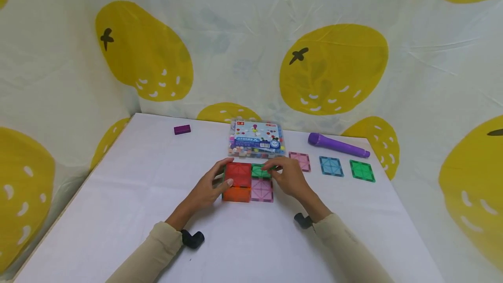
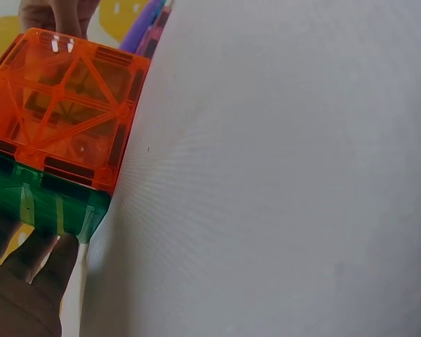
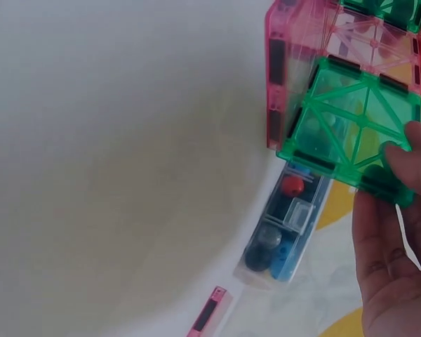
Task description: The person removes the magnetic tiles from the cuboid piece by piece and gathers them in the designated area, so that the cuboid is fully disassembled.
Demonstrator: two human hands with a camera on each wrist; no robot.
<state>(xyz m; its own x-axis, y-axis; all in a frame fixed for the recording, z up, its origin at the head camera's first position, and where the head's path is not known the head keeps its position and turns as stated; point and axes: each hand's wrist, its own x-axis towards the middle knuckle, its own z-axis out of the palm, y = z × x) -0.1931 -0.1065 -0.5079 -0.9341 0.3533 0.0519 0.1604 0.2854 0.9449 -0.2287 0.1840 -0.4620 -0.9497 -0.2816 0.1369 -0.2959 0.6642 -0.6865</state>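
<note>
A boxy build of see-through magnetic tiles stands on the table, with a red tile [image 1: 238,174] on top, an orange tile [image 1: 236,194] in front and a pink tile [image 1: 262,190] beside it. My left hand [image 1: 209,188] grips the build's left part, thumb at the red tile and fingers along a green side tile [image 2: 45,200]. Between thumb and fingers my right hand [image 1: 291,179] pinches another green tile [image 3: 358,126] at the build's right back. In the right wrist view this tile sits right at the pink tiles' edges.
Behind the build lies a clear box of coloured beads [image 1: 257,139]. To the right are loose pink [image 1: 300,161], blue [image 1: 331,166] and green [image 1: 362,170] tiles, with a purple toy microphone [image 1: 338,144] behind them. A small purple block [image 1: 182,129] lies at the back left.
</note>
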